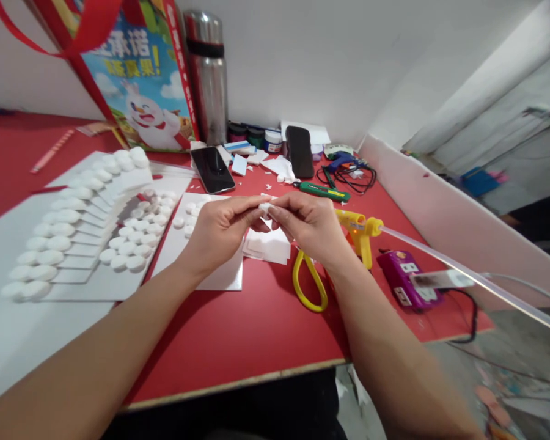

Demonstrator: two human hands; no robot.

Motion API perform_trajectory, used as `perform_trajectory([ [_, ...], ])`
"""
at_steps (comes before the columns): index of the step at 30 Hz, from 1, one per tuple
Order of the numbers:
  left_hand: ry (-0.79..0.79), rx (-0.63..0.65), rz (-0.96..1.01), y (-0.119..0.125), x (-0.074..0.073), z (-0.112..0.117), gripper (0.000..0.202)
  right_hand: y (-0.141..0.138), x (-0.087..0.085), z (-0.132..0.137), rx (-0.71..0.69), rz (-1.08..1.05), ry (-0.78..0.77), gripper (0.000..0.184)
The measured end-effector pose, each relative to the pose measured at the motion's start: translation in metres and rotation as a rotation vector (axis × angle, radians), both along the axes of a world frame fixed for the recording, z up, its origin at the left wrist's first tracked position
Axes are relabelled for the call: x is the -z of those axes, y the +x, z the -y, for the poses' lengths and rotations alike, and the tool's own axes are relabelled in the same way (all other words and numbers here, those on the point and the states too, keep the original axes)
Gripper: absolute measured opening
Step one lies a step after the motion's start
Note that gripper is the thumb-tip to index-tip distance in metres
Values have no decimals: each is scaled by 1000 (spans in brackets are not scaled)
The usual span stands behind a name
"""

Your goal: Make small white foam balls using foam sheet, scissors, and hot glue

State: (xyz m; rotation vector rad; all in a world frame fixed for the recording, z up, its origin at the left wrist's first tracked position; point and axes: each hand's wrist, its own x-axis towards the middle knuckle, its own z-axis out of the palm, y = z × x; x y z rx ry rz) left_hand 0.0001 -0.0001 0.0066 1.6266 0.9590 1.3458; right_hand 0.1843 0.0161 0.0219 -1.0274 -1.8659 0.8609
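Note:
My left hand (222,229) and my right hand (307,225) meet above the red table (256,330), fingertips pinched together on a small white piece (265,208). Both hands are closed around it. Beneath them lie white paper scraps (268,245) and a white sheet (220,275). Yellow-handled scissors (309,287) rest on the table just under my right wrist.
White sheets carrying several white round pieces (73,226) fill the left side. A yellow glue gun (360,232) with a long clear stick, a purple device (406,278), a green cutter (323,191), two phones (213,169), a steel flask (208,79) and a printed bag (142,79) stand around.

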Motion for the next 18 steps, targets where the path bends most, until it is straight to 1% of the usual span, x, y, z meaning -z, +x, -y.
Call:
perform_trajectory([
  [2, 27, -41, -7, 3, 3, 1, 22, -3, 3, -1, 43, -14, -12, 29],
  [5, 3, -98, 20, 7, 6, 1, 19, -7, 6, -1, 90, -16, -14, 31],
  [10, -46, -126, 50, 10, 8, 1, 17, -10, 6, 4, 184, 46, 99, 21],
  [13, 3, -181, 34, 12, 8, 3, 17, -15, 5, 10, 222, 64, 136, 17],
  [15, 56, -228, -1, 13, 9, 5, 19, -19, 5, 13, 245, 85, 168, 17],
  [18, 133, -289, -81, 13, 12, 7, 24, -22, 7, 16, 223, 108, 196, 20],
])
